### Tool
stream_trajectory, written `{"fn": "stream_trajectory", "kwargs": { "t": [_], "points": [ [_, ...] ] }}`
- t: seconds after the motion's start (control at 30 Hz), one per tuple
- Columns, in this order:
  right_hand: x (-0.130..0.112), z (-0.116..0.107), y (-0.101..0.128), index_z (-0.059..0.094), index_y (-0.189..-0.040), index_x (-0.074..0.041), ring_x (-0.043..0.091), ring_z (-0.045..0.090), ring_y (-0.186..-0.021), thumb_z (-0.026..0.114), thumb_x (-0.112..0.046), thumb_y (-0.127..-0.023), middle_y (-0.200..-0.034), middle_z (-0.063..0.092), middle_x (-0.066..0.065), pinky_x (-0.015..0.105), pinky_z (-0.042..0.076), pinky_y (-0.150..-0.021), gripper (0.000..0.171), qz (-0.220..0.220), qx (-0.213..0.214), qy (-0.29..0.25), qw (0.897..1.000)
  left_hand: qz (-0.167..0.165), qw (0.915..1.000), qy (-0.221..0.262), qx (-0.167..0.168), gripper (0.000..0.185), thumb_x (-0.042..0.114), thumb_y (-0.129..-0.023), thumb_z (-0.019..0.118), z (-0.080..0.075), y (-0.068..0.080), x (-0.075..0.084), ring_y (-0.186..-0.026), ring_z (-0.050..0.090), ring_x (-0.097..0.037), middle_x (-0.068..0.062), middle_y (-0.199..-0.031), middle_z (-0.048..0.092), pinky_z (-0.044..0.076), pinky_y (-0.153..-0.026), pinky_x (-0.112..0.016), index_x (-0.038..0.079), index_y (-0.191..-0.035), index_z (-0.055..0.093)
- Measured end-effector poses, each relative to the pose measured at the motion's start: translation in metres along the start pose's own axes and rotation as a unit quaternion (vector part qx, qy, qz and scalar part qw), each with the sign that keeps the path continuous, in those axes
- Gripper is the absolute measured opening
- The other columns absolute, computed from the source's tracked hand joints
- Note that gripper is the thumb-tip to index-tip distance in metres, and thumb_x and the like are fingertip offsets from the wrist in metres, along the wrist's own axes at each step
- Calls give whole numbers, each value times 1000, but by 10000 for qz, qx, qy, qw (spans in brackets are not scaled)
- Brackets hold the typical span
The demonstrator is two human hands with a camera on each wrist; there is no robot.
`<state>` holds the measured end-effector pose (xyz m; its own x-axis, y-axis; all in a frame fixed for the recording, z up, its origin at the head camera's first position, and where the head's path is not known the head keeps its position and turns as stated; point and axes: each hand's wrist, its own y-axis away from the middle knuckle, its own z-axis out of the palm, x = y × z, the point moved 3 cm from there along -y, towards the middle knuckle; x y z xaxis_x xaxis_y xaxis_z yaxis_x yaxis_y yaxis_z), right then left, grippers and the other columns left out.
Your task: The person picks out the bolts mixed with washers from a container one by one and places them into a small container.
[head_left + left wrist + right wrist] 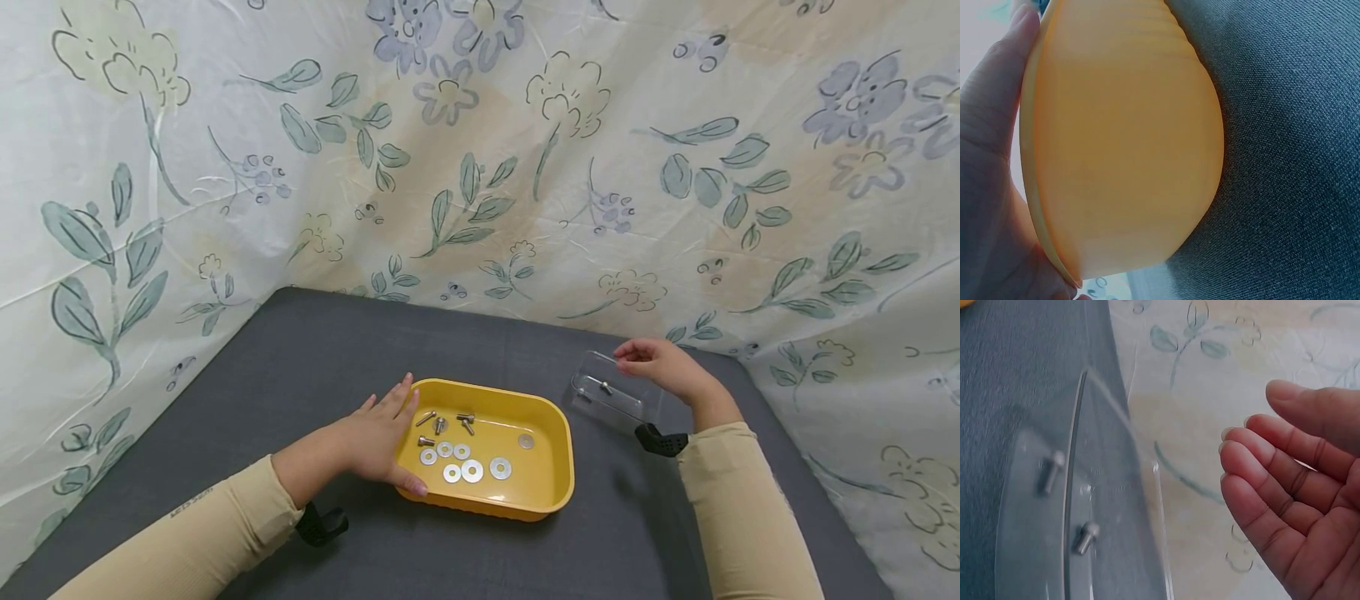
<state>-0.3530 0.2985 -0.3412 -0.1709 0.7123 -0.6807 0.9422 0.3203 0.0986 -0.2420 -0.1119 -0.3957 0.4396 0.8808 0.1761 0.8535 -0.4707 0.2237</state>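
left hand (375, 442) flat against yellow tray's (551, 492) left side | right hand (660, 362) relaxed, empty, above clear box (615, 392) | tray's long side runs left-right at lower centre

I see a grey table (300, 367) carrying a yellow tray (551, 487) and, just right of it, a clear box (611, 408).

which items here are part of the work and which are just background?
In the work:
- yellow tray, left hand resting on its rim
- bolts and washers in the tray
- clear box with two bolts, right hand just above it, fingers relaxed

Background:
- grey table
- floral cloth
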Motion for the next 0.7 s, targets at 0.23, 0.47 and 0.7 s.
{"fn": "stream_trajectory", "kwargs": {
  "t": [0.23,0.47,0.7],
  "points": [
    [-21,7,0,58,-110,-7,27,54,-94,63,-30,-87,-103,60,12,40,47,-84,33,-262,-16,-8,9997,-17,10000,-4,-15,134,87,-52,50,0,0,0,-139,-3,-25,-12,-150,-17,10,-109,-52,3,-147,5],
    [-41,18,-1,60,-108,-9,24,56,-91,64,-28,-86,-101,60,11,33,49,-79,29,-555,-105,-5,9984,0,10000,-35,-4,136,90,-50,46,0,0,1,-139,-2,-26,-13,-150,-17,11,-108,-52,3,-147,5],
    [-61,33,-4,60,-108,-6,25,57,-90,63,-21,-87,-99,61,12,31,50,-78,25,-866,-312,-88,9957,-14,10000,-57,5,136,90,-50,45,0,0,0,-139,-3,-26,-12,-150,-17,10,-109,-51,3,-147,5]
  ]
}}
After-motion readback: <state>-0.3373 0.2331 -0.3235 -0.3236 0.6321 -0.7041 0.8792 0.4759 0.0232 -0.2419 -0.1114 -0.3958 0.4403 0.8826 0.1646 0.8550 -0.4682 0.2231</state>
